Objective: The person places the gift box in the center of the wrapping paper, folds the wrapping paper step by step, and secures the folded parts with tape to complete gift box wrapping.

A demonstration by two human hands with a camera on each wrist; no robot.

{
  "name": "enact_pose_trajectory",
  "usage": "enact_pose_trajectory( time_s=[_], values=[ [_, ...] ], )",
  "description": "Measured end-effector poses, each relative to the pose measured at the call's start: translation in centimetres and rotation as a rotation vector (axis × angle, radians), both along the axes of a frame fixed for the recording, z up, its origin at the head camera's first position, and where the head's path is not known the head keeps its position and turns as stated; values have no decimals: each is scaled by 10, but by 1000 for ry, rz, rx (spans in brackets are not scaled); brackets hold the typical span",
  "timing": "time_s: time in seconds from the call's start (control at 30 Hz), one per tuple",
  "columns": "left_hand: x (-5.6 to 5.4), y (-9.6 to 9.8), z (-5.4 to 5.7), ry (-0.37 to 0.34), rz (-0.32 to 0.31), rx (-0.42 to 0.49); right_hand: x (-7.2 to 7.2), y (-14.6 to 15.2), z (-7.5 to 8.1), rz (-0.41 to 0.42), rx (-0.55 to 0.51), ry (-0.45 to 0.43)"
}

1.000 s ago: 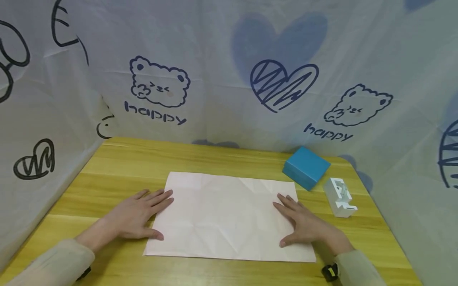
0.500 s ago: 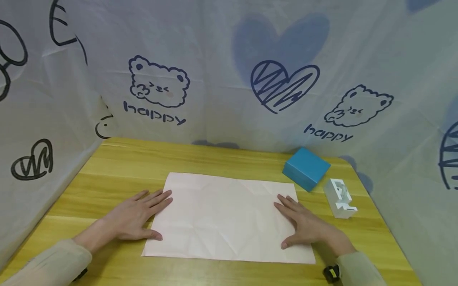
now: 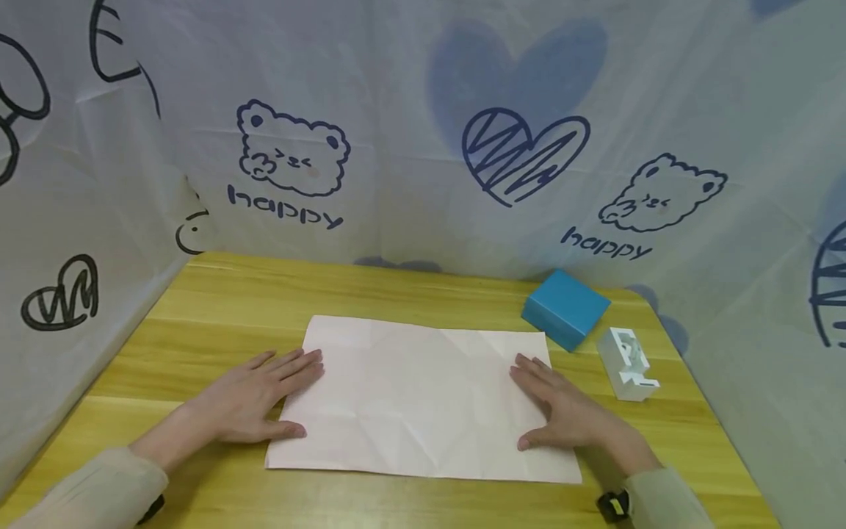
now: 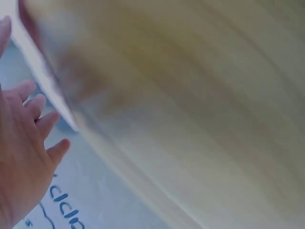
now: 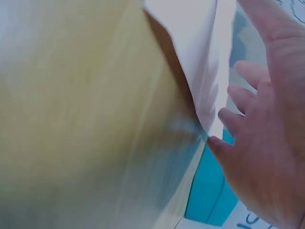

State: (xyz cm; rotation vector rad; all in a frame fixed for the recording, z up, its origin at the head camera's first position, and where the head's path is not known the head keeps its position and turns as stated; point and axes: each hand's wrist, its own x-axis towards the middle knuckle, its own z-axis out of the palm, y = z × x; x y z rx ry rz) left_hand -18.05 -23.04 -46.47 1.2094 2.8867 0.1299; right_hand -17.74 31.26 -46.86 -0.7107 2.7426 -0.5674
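A wide sheet of pale pinkish-white paper (image 3: pixel 423 404), marked with faint creases, lies spread on the wooden table. On its left edge rests my left hand (image 3: pixel 254 400), fingers straight and thumb held apart. My right hand (image 3: pixel 565 411) lies on the opposite edge in much the same way, fingers extended. The left wrist view catches the left palm (image 4: pixel 24 148) beside a thin strip of the paper (image 4: pixel 45 78). In the right wrist view the paper (image 5: pixel 195 43) has its edge slightly lifted off the wood, near the right hand's little finger (image 5: pixel 221 147).
Behind the sheet's right corner sits a blue box (image 3: pixel 565 308). A white block-shaped holder (image 3: pixel 626 365) stands to the right of the right hand. The wooden table (image 3: pixel 370 286) ends at a hanging cloth (image 3: pixel 396 110) printed with bears and hearts.
My left hand has slid slightly inward over the paper. The right hand's fingers have drawn a little closer together. The paper, box and holder keep nearly the same places.
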Motion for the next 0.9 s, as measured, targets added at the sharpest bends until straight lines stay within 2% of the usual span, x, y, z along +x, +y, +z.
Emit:
enact_pose_trajectory(
  time_s=[0.2,0.4,0.53,0.63,0.73,0.9],
  values=[
    [-2,20,23,-5,77,131,8,6,6,-177,-108,156],
    [-19,52,47,-18,121,255,8,18,12,-340,-213,333],
    [-38,79,64,-15,126,314,0,24,16,-436,-286,431],
    [-54,101,75,-43,122,322,-9,27,18,-507,-318,459],
    [-72,126,82,-82,98,317,-18,31,18,-569,-336,459],
    [-104,170,85,-159,51,291,-31,37,14,-631,-344,466]
  ],
)
